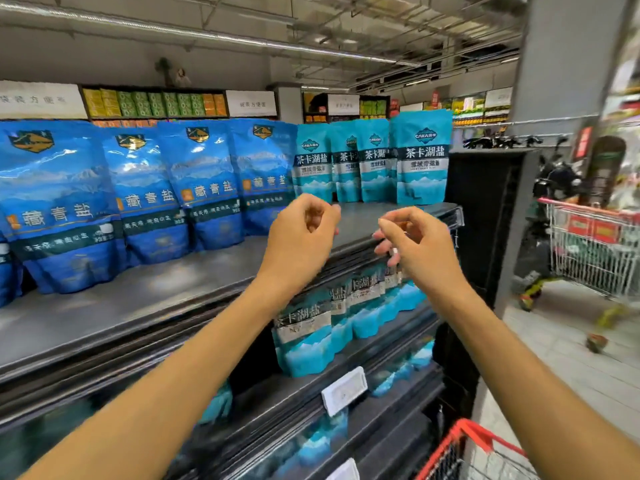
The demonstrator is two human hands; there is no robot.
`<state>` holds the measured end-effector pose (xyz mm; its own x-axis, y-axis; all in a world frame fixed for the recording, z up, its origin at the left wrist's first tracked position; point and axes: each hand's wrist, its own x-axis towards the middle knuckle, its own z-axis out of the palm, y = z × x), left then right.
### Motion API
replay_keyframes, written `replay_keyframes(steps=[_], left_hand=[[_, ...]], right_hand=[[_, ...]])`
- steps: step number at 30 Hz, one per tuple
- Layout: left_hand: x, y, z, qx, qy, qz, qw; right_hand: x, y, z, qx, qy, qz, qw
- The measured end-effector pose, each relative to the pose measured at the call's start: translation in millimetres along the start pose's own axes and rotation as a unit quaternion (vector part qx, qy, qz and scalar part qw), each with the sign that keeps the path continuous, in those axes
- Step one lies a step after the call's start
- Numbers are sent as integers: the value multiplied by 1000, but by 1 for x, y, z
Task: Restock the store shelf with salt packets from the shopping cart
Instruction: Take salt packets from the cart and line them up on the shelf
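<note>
Teal salt packets (420, 157) are stood on the shelf (138, 299), while left hand (301, 233) and right hand (415, 244) are held loosely curled, gripping nothing.

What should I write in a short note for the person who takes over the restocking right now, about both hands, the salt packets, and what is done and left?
Left hand: raised before the top shelf, fingers loosely curled, holding nothing.
Right hand: raised beside it, fingers loosely curled, also no grip on anything.
Teal salt packets: four stand upright at the back right of the top shelf; more fill the shelf below.
Dark blue salt packets: a row on the left of the top shelf.
Red cart: only a corner shows at lower right; contents not visible.
Done: some teal packets are placed.
Left: bare space before the teal row; fetch more from the cart.
</note>
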<state>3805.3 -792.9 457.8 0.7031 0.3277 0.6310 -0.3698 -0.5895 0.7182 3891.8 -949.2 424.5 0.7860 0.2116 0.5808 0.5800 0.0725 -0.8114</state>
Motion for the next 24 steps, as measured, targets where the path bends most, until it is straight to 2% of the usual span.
replay_keyframes(steps=[3,6,11,15,18,22,24], left_hand=[[-33,-11,55,-61,-58,-1,996],[-83,-34,116,-105,-139,-47,984],[-184,-77,221,-156,-307,-146,927],[-277,-113,301,-139,-440,-244,853],[-343,-139,350,-96,-523,-289,796],[-426,-185,409,-18,-579,-360,731],[-467,-211,435,27,-611,-357,706]], right_hand=[[-44,18,-39,-27,37,5,999],[-102,45,-82,-48,75,64,994],[-207,93,-163,-98,179,194,960],[-301,138,-223,-123,264,299,909],[-365,185,-263,-155,312,376,859],[-452,258,-304,-183,363,473,782],[-499,294,-320,-185,363,534,741]])
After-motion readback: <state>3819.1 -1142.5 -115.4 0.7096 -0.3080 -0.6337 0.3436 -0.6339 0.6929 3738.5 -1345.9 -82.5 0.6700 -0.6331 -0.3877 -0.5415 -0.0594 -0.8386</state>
